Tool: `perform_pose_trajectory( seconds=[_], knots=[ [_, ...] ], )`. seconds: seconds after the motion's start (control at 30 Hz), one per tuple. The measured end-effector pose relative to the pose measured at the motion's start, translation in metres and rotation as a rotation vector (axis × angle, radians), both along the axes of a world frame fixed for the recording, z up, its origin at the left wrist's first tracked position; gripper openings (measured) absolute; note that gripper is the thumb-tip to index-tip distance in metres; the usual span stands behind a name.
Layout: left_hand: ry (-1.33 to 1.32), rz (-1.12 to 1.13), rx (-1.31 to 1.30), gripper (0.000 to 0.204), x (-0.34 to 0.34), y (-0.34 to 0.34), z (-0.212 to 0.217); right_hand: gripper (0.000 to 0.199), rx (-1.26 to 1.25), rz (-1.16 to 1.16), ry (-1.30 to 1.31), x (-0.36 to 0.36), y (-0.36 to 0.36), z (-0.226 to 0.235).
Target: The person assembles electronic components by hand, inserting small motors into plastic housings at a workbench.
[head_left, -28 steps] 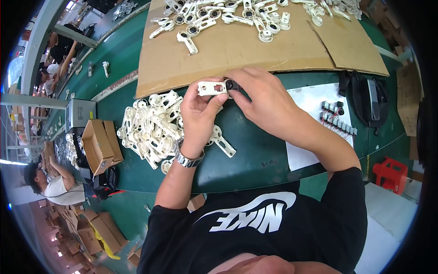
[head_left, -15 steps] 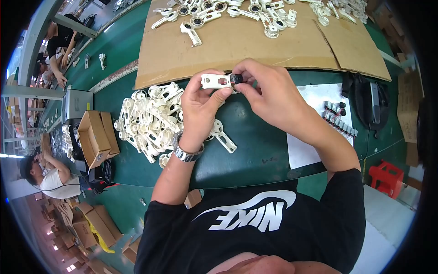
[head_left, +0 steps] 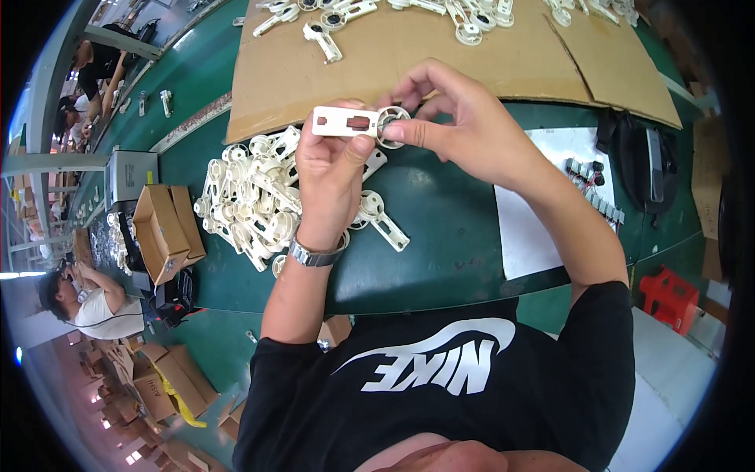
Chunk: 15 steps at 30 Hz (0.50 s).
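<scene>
Left hand (head_left: 330,169) grips white plastic bracket (head_left: 346,122) above green table (head_left: 440,236); right hand (head_left: 464,126) fingers pinch sth small into its ring end. Mid-assembly, prob. needs firm seating push.
</scene>
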<state>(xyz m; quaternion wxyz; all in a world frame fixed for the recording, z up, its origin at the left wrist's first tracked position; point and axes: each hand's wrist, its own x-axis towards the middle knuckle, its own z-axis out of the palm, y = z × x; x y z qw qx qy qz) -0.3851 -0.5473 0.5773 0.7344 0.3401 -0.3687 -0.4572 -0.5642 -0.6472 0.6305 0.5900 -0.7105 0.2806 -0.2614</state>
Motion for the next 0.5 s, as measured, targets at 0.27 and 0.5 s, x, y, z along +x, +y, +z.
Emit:
perform_pose_trajectory(
  seconds=[0.27,0.5],
  knots=[
    [-0.115,-0.038,0.001,0.035,0.004,-0.004,0.001,0.031,0.276,0.149,-0.052,0.003,0.003,0.003],
    [-0.144,-0.042,-0.005,0.035,0.001,-0.002,0.000,0.026,0.269,0.092,-0.021,0.006,0.005,-0.006]
  ],
)
